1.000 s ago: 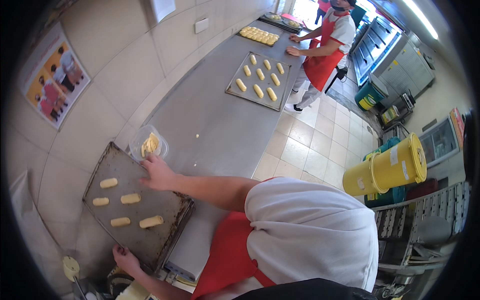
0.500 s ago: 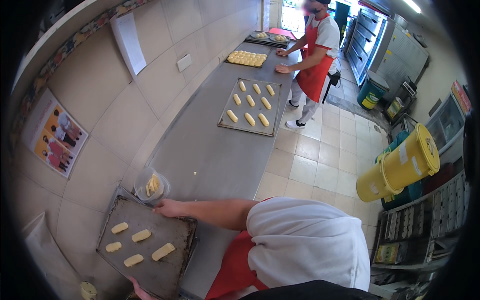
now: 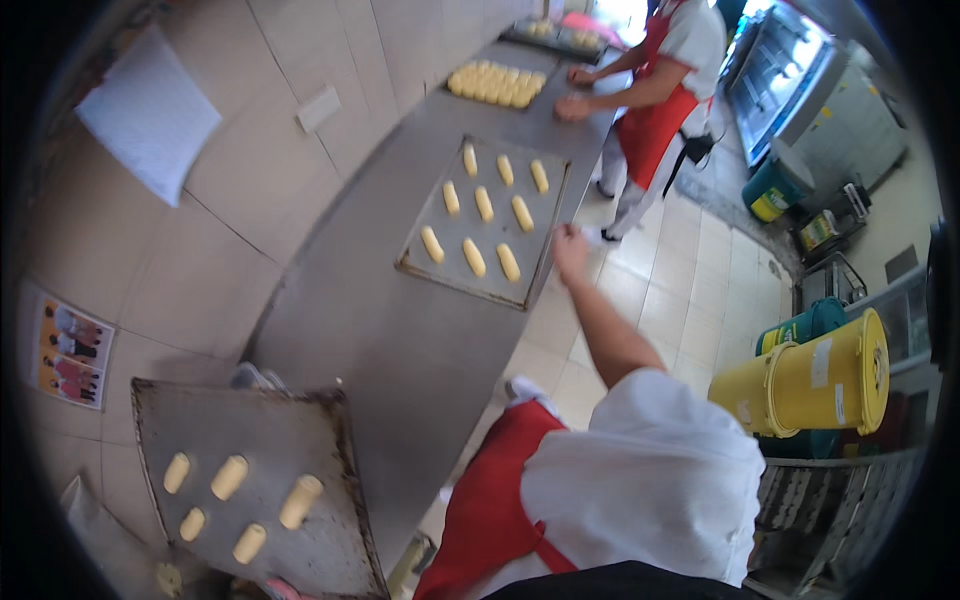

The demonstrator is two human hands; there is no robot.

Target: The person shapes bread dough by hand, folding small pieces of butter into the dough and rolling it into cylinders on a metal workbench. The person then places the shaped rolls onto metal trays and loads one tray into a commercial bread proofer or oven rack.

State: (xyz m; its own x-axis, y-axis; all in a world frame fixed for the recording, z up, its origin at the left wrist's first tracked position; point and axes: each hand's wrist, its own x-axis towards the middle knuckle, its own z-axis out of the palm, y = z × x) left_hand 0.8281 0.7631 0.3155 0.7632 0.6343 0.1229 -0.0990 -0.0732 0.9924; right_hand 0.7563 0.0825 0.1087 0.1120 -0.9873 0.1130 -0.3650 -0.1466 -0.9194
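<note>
A dark-rimmed baking tray (image 3: 300, 430) with several short dough rolls (image 3: 230, 478) is held up at the lower left. Only a bit of my left hand (image 3: 282, 589) shows at its near edge, gripping it. My right hand (image 3: 571, 252) is stretched forward, its fingers curled beside the right edge of a second baking tray (image 3: 405, 262). Whether the fingers touch that rim cannot be made out. Rows of pale dough rolls (image 3: 485, 203) lie on this second tray, which rests on the metal table. A clear plastic tub (image 3: 250, 376) is mostly hidden behind the held tray.
The long metal table (image 3: 400, 340) runs along a tiled wall. Farther off are a batch of buns (image 3: 497, 84) and another tray (image 3: 550, 40). A co-worker in a red apron (image 3: 655, 125) leans both hands on the table's right side. Yellow buckets (image 3: 830, 375) stand at the right.
My right hand has left the near tray's corner and swung forward to the second tray's right side. The near tray has risen and tilted, covering much of the tub. My view has shifted.
</note>
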